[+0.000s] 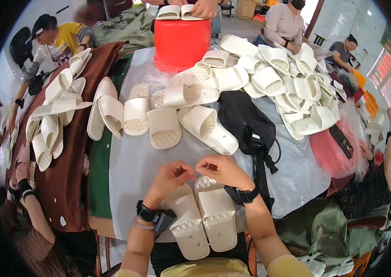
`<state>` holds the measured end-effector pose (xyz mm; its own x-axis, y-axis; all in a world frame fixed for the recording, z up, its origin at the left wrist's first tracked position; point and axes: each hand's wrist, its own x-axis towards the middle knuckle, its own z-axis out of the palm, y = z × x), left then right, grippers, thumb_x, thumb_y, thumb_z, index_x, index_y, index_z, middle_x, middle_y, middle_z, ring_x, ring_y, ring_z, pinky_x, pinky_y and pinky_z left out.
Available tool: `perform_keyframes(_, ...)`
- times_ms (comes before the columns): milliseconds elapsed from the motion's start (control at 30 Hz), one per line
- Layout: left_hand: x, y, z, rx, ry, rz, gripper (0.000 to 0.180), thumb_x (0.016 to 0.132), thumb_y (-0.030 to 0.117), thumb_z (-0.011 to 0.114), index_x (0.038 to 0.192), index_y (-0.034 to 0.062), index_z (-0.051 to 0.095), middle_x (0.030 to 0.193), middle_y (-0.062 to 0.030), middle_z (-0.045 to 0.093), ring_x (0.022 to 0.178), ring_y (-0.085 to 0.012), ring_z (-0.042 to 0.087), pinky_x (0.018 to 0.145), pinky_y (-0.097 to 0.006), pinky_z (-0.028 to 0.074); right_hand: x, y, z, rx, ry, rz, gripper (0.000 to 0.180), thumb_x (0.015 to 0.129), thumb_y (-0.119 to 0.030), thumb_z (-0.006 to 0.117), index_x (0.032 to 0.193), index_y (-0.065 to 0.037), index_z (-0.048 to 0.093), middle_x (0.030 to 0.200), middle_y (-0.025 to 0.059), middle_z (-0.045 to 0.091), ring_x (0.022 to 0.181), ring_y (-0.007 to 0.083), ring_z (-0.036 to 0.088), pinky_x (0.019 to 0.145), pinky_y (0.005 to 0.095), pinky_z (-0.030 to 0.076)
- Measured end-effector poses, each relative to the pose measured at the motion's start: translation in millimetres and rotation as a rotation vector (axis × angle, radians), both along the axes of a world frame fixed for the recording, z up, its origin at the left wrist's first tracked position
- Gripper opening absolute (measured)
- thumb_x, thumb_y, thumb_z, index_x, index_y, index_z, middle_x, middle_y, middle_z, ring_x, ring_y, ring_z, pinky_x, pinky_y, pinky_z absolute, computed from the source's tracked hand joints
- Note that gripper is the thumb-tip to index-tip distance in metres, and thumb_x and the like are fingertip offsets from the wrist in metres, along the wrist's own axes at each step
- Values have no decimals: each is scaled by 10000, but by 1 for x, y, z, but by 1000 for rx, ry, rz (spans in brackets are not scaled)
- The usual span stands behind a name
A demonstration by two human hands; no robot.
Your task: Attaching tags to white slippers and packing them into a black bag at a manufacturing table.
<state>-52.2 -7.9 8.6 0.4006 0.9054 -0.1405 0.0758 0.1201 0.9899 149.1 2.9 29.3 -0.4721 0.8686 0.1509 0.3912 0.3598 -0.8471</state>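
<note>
The left hand [173, 177] and right hand [223, 170] are pinched narrow, any thread between fingertips impossible to tell, above a slipper pair [219, 212] aligned at the desk's [128, 189] near edge, while many loose slippers [269, 82] seemingly await.

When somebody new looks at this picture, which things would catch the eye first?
The bright red tub at the far end of the table stands out most. To its right lies a big heap of cream slippers, with a black bag beside it. Nearest, the left hand and right hand almost meet above another pair.
</note>
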Motion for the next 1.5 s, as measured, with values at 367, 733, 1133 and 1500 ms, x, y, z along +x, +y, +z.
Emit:
perform_keyframes(367,-1,4,-9,-22,-113,-18,110,866,126,589,916,28,599,817,4,620,712,-30,526,586,-184,412,2,3,-1,-125,8,-82,128,832,-121,613,900,-14,631,735,32,620,594,76,545,546,217,429)
perform_keyframes(733,-4,4,-12,0,-75,-68,150,867,170,601,928,33,601,815,5,622,713,-39,530,605,-188,425,1,0,-7,-116,29,-46,139,827,-152,619,899,-33,624,707,54,614,578,98,549,534,242,432)
perform_keyframes(1133,-2,-7,13,263,315,-15,139,841,130,611,913,12,591,756,-37,618,646,-86,516,606,-241,439,-1,-2,6,-127,-6,46,117,811,-107,605,889,-21,613,720,41,603,629,89,542,578,233,438)
perform_keyframes(1500,-16,-16,13,311,320,-17,101,824,102,614,889,25,611,743,-56,613,651,-105,541,616,-244,447,-5,-10,9,-181,12,99,153,802,-137,614,889,-10,608,717,49,612,636,104,550,600,242,442)
